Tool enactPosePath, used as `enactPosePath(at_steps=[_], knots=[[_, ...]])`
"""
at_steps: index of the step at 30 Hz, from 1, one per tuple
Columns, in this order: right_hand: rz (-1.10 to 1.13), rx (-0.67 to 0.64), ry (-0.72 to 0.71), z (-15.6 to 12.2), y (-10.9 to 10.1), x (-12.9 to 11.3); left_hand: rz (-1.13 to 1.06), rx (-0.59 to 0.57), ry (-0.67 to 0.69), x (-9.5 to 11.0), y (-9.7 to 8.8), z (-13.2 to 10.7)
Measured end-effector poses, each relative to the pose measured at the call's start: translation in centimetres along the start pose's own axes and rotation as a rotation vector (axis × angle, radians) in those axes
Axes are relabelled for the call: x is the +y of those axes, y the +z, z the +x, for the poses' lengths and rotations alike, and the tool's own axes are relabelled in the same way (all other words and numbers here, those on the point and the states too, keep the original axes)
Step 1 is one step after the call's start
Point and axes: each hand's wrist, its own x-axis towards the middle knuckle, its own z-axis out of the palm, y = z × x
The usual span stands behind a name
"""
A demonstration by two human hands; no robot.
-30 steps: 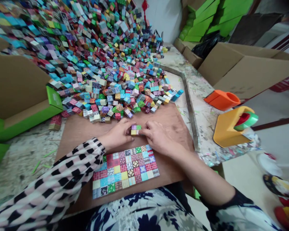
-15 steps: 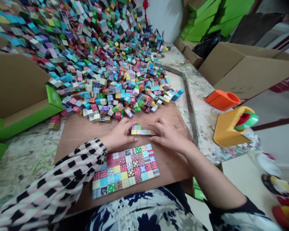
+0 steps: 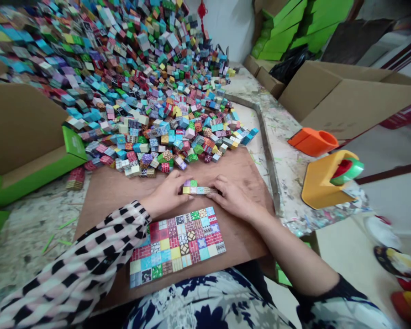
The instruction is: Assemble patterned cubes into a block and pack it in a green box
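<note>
A short row of small patterned cubes (image 3: 196,190) lies on the brown board (image 3: 239,237), with a purple and a green cube behind its left end. My left hand (image 3: 167,192) grips the left end of the row between thumb and fingers. On the right end, the fingers of my right hand (image 3: 228,194) are pinched round the row. Closer to my body lies a flat rectangular block of many patterned cubes (image 3: 178,246), set edge to edge; my left sleeve covers its upper left corner.
A large heap of loose patterned cubes (image 3: 150,91) rises behind the board. An open green and brown box (image 3: 23,123) stands at the left. On the right are an orange holder (image 3: 313,141), a yellow tape dispenser (image 3: 324,187) and a cardboard box (image 3: 342,96).
My right hand has closed in on the right end of the row, its fingers now pinched where they were apart. My left hand has barely moved. The whole view has shifted slightly.
</note>
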Motion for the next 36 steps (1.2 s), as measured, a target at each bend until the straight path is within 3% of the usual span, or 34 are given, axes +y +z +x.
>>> enactPosePath(at_steps=[7,11,14,17,19,27,36], knots=[[-0.061,-0.018,-0.012,0.0,0.2,-1.1,0.036,0.017,0.038,0.1,-0.1,-0.3],[0.033,-0.080,-0.027,0.3,-0.7,-0.8,0.003,0.046,0.007,0.1,0.0,-0.8],[0.075,0.075,0.039,1.5,-1.8,1.1,-0.004,0.069,0.000,0.1,0.2,-0.9],[-0.122,0.286,0.187,3.5,-2.9,3.5,-0.009,0.068,-0.009,0.1,0.3,-0.8],[-0.257,0.337,0.244,4.8,-3.4,4.8,-0.016,0.065,-0.020,0.0,0.2,-0.7],[-0.307,0.273,0.177,6.3,-3.6,6.3,-0.025,0.019,-0.017,0.0,-0.1,-0.7],[-0.139,0.255,0.258,5.7,-4.3,5.9,-0.016,0.006,-0.017,0.5,-0.4,-0.6]])
